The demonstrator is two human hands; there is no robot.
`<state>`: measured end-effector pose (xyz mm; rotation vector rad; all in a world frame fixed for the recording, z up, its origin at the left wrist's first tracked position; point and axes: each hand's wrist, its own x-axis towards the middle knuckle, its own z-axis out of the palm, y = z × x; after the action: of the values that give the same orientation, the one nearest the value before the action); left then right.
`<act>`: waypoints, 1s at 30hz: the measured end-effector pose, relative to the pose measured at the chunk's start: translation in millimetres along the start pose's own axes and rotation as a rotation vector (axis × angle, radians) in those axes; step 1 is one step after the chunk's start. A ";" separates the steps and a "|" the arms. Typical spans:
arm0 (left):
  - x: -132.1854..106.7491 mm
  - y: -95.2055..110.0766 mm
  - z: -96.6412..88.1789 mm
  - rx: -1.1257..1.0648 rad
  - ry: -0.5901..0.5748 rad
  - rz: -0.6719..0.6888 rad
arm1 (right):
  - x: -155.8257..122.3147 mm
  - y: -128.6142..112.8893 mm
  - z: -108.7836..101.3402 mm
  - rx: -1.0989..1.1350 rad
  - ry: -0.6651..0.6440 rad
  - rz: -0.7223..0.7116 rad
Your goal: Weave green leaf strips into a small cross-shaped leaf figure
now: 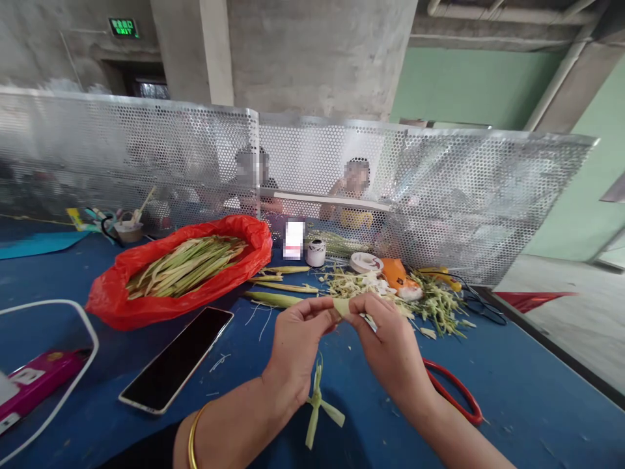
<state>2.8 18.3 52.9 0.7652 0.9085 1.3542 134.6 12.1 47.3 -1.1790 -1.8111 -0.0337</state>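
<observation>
Between my two hands, held over the middle of the table, is a pale green strip of husk or leaf (343, 307). My left hand (301, 335) pinches its left end and my right hand (385, 339) pinches the other end, fingertips nearly meeting. Below my hands a small knotted piece of the same pale leaf (317, 402) lies on the blue tabletop, its ends spread out. Beyond my fingers are longer leaf pieces (273, 299) and a heap of torn scraps (354, 284).
A red plastic bag (110, 286) of leaf strips stands left, near a dark phone (178, 358). A purple power strip (43, 384) with white cable lies far left. Behind are a tape roll (366, 262) and perforated metal screen (312, 150); red-handled scissors (454, 384) lie right.
</observation>
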 end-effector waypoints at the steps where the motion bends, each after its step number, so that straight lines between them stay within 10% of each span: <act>1: 0.0 -1.1 0.0 0.006 0.011 0.013 | -0.8 -0.4 0.5 -0.006 0.006 0.016; 15: 1.0 -4.0 -3.3 0.183 -0.092 0.107 | 2.3 5.6 0.5 0.262 -0.022 0.299; 22: 1.1 5.7 0.1 0.020 -0.027 -0.051 | 7.8 12.3 -7.2 0.525 0.005 0.371; 30: 4.5 7.0 -0.1 -0.040 -0.021 -0.126 | 5.2 14.8 -0.2 0.390 0.063 -0.002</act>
<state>-0.5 23.4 58.6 0.6788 0.8958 1.2487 145.0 23.6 44.7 -0.8873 -1.6687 0.2673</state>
